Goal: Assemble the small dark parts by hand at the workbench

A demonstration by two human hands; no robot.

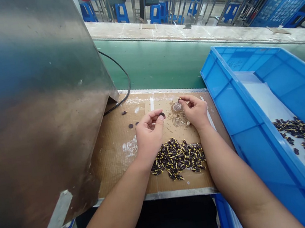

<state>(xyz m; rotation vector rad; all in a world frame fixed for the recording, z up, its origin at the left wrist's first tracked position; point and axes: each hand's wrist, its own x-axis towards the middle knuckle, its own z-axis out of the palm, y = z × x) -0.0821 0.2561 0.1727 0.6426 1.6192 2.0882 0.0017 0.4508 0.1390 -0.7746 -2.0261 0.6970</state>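
Just short of my wrists lies the pile of black-and-yellow parts [178, 158]. My left hand [148, 134] pinches a dark disc [162, 115]; my right hand [195, 111] pinches one part at the fixture [177, 106]. Joining them needs careful alignment.

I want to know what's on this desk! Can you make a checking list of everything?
Surface: brown cardboard mat on metal bench, white smears.
Job's things: pile of small dark yellow-tipped parts; small round disc.
Clutter: loose dark discs.
Grips: left hand pinches a dark piece; right hand fingers a part at the disc.
Cables: black cable behind.
Surroundings: blue plastic crate holding more parts, steel panel, green conveyor belt.
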